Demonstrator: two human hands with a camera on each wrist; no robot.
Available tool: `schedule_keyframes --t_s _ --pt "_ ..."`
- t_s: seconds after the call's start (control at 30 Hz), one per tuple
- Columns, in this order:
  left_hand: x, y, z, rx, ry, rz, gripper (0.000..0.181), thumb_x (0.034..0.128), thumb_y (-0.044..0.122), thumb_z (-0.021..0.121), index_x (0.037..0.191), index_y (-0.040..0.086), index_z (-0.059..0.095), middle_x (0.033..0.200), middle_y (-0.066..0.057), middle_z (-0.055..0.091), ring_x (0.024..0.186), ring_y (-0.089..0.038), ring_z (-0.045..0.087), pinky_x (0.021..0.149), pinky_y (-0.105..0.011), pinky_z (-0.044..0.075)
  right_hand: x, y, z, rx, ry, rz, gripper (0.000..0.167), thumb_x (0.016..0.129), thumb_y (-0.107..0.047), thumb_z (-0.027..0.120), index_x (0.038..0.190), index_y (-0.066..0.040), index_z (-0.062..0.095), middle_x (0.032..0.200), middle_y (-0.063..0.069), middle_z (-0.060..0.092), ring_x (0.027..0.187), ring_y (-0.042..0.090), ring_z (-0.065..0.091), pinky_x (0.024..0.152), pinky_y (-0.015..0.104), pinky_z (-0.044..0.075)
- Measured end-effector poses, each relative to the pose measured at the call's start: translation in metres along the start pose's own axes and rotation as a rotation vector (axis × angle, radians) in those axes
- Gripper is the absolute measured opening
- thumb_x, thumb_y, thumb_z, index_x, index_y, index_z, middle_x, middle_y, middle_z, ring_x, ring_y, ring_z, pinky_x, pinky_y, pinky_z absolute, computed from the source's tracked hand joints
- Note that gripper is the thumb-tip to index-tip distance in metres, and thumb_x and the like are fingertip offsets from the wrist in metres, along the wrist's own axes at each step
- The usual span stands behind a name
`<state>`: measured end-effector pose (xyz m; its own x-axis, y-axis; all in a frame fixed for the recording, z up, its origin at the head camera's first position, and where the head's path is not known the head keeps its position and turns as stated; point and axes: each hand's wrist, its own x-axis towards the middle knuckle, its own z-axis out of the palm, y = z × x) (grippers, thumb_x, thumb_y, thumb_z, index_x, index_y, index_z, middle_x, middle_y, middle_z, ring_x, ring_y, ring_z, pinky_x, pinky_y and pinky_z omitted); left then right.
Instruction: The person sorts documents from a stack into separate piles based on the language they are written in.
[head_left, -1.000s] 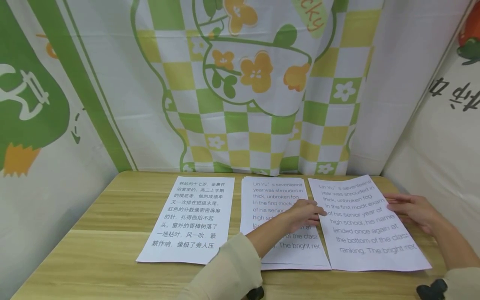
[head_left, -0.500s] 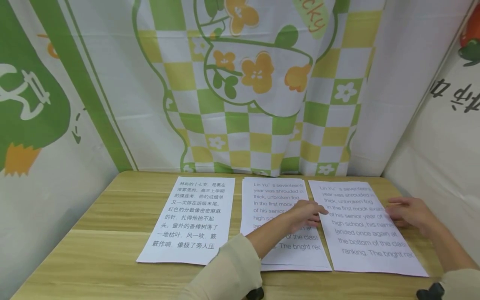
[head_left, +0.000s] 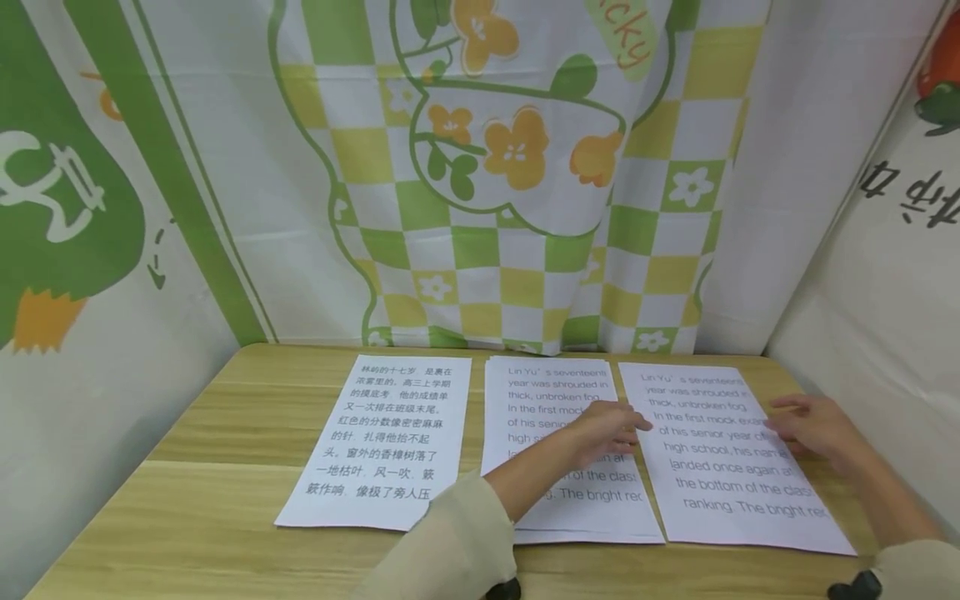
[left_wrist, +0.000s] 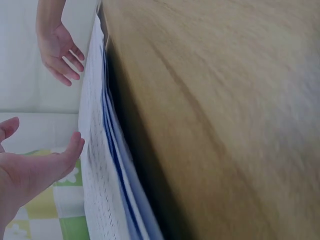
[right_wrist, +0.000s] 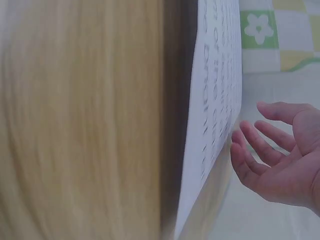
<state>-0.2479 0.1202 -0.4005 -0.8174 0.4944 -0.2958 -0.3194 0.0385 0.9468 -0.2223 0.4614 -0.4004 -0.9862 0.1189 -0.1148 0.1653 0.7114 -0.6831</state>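
The right-hand printed sheet [head_left: 731, 467] lies flat on the wooden table, English text facing up. Over its right edge is my right hand [head_left: 813, 427], fingers loosely bent and holding nothing; the right wrist view shows this hand [right_wrist: 282, 150] beside the sheet's edge [right_wrist: 207, 115]. My left hand [head_left: 606, 429] hovers over the middle stack of printed sheets [head_left: 577, 521], its fingertips near the left edge of the right-hand sheet. In the left wrist view the left hand [left_wrist: 40, 170] has its fingers apart, next to the stack's layered edges [left_wrist: 112, 150].
A sheet with Chinese text [head_left: 375, 442] lies at the left on the wooden table [head_left: 202, 483]. Behind the table hangs a green and yellow checked curtain [head_left: 480, 250], with pale printed cloth [head_left: 877, 292] along the sides.
The right-hand sheet's raised, slightly curved upper right part has come down flat, and its lower edge has shifted slightly. My right hand has eased off its edge; the left hand has barely moved.
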Motion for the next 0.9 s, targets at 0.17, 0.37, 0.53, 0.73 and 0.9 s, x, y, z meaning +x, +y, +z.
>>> schedule_keyframes --t_s 0.17,0.37,0.53,0.73,0.9 --pt "-0.009 0.007 -0.014 0.151 0.061 0.054 0.059 0.0901 0.013 0.072 0.144 -0.003 0.055 0.128 -0.017 0.067 0.118 -0.036 0.066 0.103 -0.044 0.056 0.0 -0.021 0.012 -0.067 0.069 -0.104 0.055 0.1 -0.017 0.066 0.136 0.02 0.049 0.115 0.034 0.067 0.088 0.021 0.068 0.066 0.026 0.056" --pt "-0.023 0.013 -0.04 0.289 0.091 0.091 0.063 0.0928 0.019 0.07 0.149 -0.002 0.051 0.133 -0.017 0.066 0.121 -0.036 0.065 0.105 -0.044 0.055 -0.002 -0.058 0.035 0.068 0.028 -0.116 0.052 0.101 -0.015 0.066 0.139 0.017 0.05 0.116 0.029 0.069 0.091 0.025 0.071 0.069 0.024 0.06" --pt "-0.035 0.014 -0.065 0.306 0.134 0.109 0.063 0.0942 0.019 0.068 0.15 -0.003 0.049 0.136 -0.018 0.065 0.121 -0.039 0.065 0.107 -0.045 0.054 -0.004 -0.081 0.057 0.179 -0.063 -0.173 0.05 0.102 -0.012 0.065 0.139 0.017 0.049 0.115 0.029 0.071 0.093 0.026 0.075 0.074 0.028 0.064" --pt "-0.054 0.014 -0.092 0.297 0.182 0.094 0.064 0.0946 0.018 0.068 0.151 -0.004 0.047 0.144 -0.022 0.058 0.124 -0.044 0.062 0.11 -0.052 0.049 -0.008 -0.101 0.078 0.349 -0.205 -0.208 0.052 0.1 -0.006 0.066 0.138 0.022 0.045 0.114 0.03 0.072 0.093 0.024 0.077 0.079 0.037 0.065" --pt "-0.063 0.013 -0.113 0.273 0.21 0.093 0.065 0.0956 0.018 0.067 0.152 -0.005 0.045 0.149 -0.025 0.053 0.129 -0.046 0.058 0.112 -0.053 0.047 -0.009 -0.11 0.091 0.435 -0.266 -0.191 0.054 0.099 -0.005 0.066 0.14 0.022 0.043 0.116 0.029 0.072 0.095 0.025 0.077 0.082 0.038 0.065"
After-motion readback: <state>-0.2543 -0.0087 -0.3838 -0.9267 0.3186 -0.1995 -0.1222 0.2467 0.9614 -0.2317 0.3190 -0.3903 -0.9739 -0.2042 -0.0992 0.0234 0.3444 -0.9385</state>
